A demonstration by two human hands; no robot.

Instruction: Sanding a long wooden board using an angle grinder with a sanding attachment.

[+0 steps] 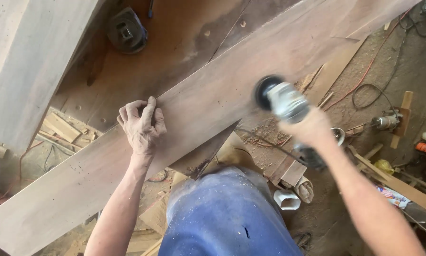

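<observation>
The long brown plank (213, 104) lies slanted across the workbench (175, 42). I see my left hand (142, 125) curled on its far edge. My right hand (310, 128) grips a blurry grey angle grinder (281, 99) over its near edge. Sawdust and wood scraps cover the floor (388, 61).
</observation>
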